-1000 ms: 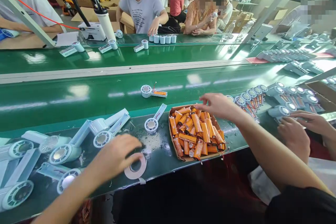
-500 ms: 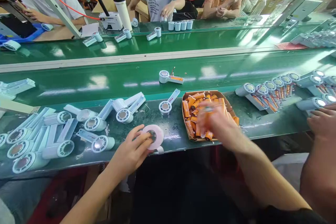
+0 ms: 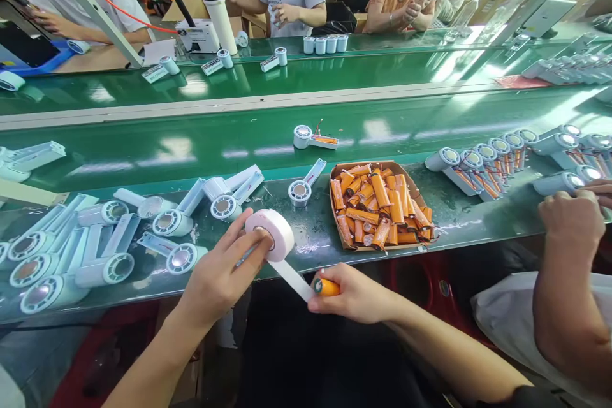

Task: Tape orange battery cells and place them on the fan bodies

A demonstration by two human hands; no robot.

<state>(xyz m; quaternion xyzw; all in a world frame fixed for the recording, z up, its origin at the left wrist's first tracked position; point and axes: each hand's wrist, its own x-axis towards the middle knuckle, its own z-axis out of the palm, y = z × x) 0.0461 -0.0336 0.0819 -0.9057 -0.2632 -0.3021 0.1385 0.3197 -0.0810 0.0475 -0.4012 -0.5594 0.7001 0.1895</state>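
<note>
My left hand [image 3: 232,261] grips a roll of white tape [image 3: 280,236], fingers through its core, just above the bench's front edge. From the roll a strip of tape [image 3: 292,280] runs down to my right hand [image 3: 354,293]. That hand is closed round an orange battery cell [image 3: 326,287] and pinches the strip's end beside it. Beyond it, a cardboard tray [image 3: 338,243] holds many orange cells. A pale blue fan housing [image 3: 300,192] with an open handle lies on the bench left of the tray.
More fan housings [image 3: 182,258] are heaped on the left. At right stand rows of housings fitted with orange cells [image 3: 478,169], near a co-worker's hands [image 3: 571,223]. One wired housing [image 3: 302,136] sits on the green belt [image 3: 205,137]. Several people work across the line.
My right hand has come back from the tray with an orange cell and now holds the tape's end. My left hand has raised and turned the roll, with a strip pulled out.
</note>
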